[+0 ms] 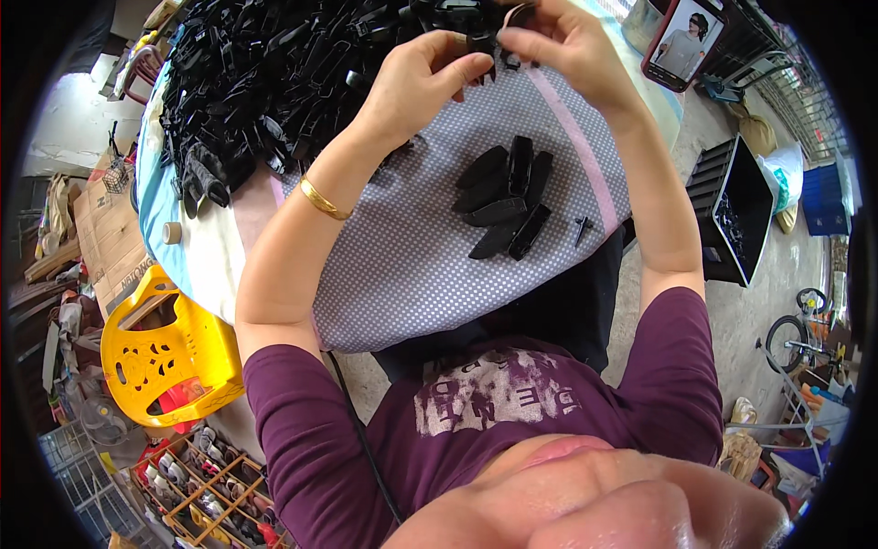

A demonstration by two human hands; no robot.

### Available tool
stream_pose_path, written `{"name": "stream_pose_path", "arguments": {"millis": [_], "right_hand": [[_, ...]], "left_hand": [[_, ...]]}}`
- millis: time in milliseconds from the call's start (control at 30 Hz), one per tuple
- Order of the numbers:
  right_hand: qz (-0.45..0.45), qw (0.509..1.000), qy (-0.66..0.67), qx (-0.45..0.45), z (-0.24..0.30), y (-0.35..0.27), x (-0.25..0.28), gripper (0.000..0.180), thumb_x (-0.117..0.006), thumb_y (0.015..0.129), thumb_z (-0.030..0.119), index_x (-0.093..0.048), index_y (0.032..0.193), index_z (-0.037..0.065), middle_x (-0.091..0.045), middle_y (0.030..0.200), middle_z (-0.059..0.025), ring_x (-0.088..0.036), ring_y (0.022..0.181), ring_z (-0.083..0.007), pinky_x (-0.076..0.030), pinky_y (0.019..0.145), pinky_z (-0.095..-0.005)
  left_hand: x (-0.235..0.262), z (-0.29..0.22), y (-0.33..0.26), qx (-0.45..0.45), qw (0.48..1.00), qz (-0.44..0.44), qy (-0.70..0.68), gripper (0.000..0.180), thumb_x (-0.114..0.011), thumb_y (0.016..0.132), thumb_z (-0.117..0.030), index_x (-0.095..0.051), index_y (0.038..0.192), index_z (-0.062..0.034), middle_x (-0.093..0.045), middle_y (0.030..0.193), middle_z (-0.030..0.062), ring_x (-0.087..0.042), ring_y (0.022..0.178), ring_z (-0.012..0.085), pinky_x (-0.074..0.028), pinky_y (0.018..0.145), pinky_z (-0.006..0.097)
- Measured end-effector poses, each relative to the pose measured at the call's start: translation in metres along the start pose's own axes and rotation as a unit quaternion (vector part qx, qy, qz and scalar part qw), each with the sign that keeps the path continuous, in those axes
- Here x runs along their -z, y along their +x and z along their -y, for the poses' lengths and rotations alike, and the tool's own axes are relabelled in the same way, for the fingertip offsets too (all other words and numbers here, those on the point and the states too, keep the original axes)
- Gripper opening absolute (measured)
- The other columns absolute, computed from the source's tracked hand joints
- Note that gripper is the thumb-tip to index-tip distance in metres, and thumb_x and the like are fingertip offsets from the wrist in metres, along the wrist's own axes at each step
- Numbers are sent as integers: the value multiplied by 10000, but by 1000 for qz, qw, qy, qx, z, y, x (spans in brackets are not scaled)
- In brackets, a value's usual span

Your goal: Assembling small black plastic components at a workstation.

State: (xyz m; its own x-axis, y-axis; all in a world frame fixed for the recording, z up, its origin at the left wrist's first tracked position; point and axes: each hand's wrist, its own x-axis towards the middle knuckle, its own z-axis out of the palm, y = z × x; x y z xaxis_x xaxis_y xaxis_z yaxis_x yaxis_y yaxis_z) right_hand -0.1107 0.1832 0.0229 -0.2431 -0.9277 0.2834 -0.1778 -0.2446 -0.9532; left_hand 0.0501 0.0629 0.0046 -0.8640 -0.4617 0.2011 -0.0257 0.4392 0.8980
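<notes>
- Step in hand, as I judge it: both hands are fitting small black plastic parts together above the far side of the table.
- Left hand (pixel 416 78) is pinched narrow, thumb and fingers closed on a small black plastic piece (pixel 482 46); a gold bangle (pixel 322 201) sits on that forearm.
- Right hand (pixel 567 46) is also closed tight, fingertips gripping the same piece from the other side; I cannot tell whether it is one part or two pressed together.
- The held piece is up at the top edge of the view, just in front of the big heap of black parts (pixel 265 82), well apart from the finished pile.
- Next move likely calls for a firm squeeze with the edges lined up, a fine pinch rather than a whole-hand grip.
- Finished pile (pixel 508 201): about seven oblong black pieces, matte hard plastic, lying touching one another on the cloth.
- One small black bit (pixel 582 227) lies alone just right of that pile.
- Tablecloth (pixel 412 265): soft grey fabric with white dots and a pink stripe.
- Yellow plastic chair (pixel 160 352) with a pierced back stands lower left; a phone (pixel 684 41) is propped upper right.
</notes>
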Motion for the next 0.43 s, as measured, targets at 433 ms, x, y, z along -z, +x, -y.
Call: {"name": "stream_pose_path", "arguments": {"millis": [433], "right_hand": [[-66,995,38,60,-39,5,-17,300,-678,821,17,-594,1104,-35,-638,1027,-70,-610,927,-132,-501,844,-273]], "left_hand": [[3,8,1,-9,990,-72,-123,649,-686,841,-83,-352,1394,-27,-676,980,105,-634,829,147,-503,712,222]]}}
